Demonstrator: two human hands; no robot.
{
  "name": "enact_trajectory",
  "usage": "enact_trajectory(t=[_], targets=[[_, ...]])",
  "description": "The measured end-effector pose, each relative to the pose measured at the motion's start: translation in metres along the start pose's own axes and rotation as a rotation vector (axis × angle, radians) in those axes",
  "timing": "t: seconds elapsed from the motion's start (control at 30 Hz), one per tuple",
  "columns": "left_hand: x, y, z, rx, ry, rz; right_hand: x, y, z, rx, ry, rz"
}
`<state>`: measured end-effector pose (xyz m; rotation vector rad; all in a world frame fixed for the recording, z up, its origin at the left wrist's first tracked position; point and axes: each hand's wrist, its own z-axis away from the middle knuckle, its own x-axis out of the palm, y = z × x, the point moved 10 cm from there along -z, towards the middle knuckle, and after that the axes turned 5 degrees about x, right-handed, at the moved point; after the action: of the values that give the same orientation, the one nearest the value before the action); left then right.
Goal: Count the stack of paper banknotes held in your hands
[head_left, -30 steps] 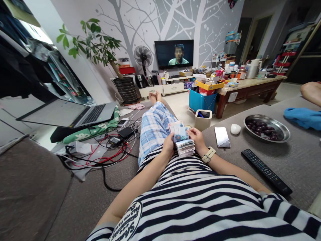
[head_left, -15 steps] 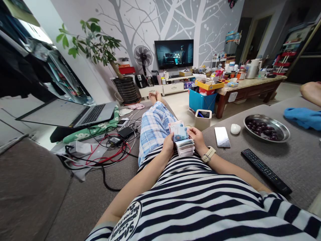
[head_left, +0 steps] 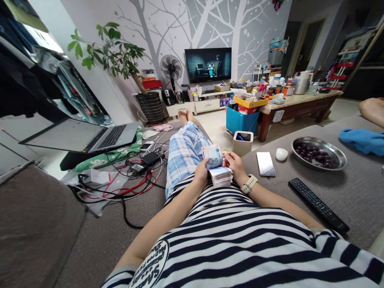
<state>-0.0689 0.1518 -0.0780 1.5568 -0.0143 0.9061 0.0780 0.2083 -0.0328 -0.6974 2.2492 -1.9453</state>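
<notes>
In my lap a folded wad of banknotes (head_left: 221, 177) bends over, its lower half fanned into several layers. My left hand (head_left: 201, 173) is closed around its left side, the thumb lying against the upright part. A bluish note marked 10 (head_left: 215, 157) faces me there, with pinkish paper showing behind its left edge. At the right edge of the notes, my right hand (head_left: 234, 165) has its thumb and fingers pinched together; whether a note lies between them I cannot make out. A beige watch (head_left: 249, 184) is on the right wrist.
To the right on the sofa lie a phone (head_left: 265, 164), a white mouse (head_left: 281, 154), a metal bowl (head_left: 342, 162) of dark fruit and a remote control (head_left: 318, 205). Tangled cables (head_left: 141, 183) and an open laptop (head_left: 112, 136) are to the left. A beige bin (head_left: 242, 148) stands beyond the sofa.
The upright bluish note has shifted and now shows its 10 higher up. The right fingers have drawn slightly back from its face, while my left hand keeps its hold.
</notes>
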Motion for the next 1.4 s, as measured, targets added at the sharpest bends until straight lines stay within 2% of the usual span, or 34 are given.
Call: enact_trajectory(t=[0.2, 0.37, 0.6, 0.9, 1.4], targets=[[0.000, 0.006, 0.005, 0.000, 0.017, -0.035, -0.004, 0.003, -0.003, -0.006, 0.047, -0.004], [0.005, 0.009, 0.008, 0.009, -0.065, -0.077, -0.014, 0.009, -0.006, 0.004, 0.122, 0.027], [0.011, 0.012, 0.012, 0.008, -0.103, -0.082, -0.011, 0.005, -0.007, -0.028, 0.074, 0.095], [0.003, 0.008, 0.008, -0.040, 0.051, -0.004, -0.007, -0.004, -0.003, -0.051, 0.052, 0.046], [-0.002, -0.001, -0.003, -0.001, 0.001, 0.013, -0.004, -0.005, 0.001, -0.031, 0.005, 0.008]])
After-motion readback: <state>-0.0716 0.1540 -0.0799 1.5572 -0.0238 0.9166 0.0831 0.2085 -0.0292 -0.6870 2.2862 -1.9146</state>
